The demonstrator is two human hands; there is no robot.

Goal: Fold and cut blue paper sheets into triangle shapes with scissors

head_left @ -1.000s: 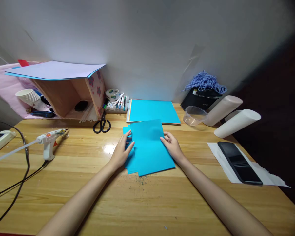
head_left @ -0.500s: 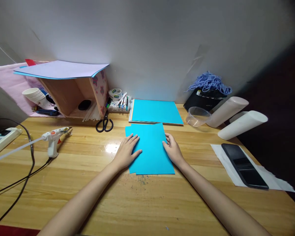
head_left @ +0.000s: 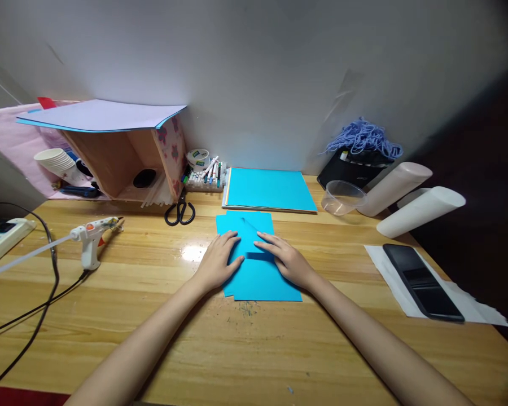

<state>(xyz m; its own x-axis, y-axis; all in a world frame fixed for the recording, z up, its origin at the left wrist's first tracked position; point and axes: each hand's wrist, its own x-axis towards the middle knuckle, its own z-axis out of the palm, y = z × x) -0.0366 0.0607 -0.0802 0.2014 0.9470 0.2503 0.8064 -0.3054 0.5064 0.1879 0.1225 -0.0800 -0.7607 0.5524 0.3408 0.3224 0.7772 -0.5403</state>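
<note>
Blue paper sheets [head_left: 266, 282] lie overlapped on the wooden table, their edges slightly out of line. My left hand [head_left: 219, 260] rests flat on their left side, fingers spread and thumb pointing inward. On the right part of the paper lies my right hand [head_left: 288, 260], its fingers stretched out to the left. A dark strip, like a gap or shadow under a bent edge, crosses the paper below these fingers. Above them is a thin dark line; whether it is a crease or a mark, I cannot tell. The right palm's underside is hidden.
Behind the sheets lies a paper stack [head_left: 271, 189]. Black scissors [head_left: 180, 213], markers [head_left: 209, 175] and a wooden box [head_left: 122, 158] stand back left; a glue gun [head_left: 92, 242] with cables lies left. To the right are a clear bowl [head_left: 342, 198], white rolls [head_left: 421, 211] and a phone [head_left: 423, 282].
My right hand has moved left from the paper's right edge onto its surface. The upper right part of the top sheet has shifted inward, and a dark strip shows. My left hand stays put.
</note>
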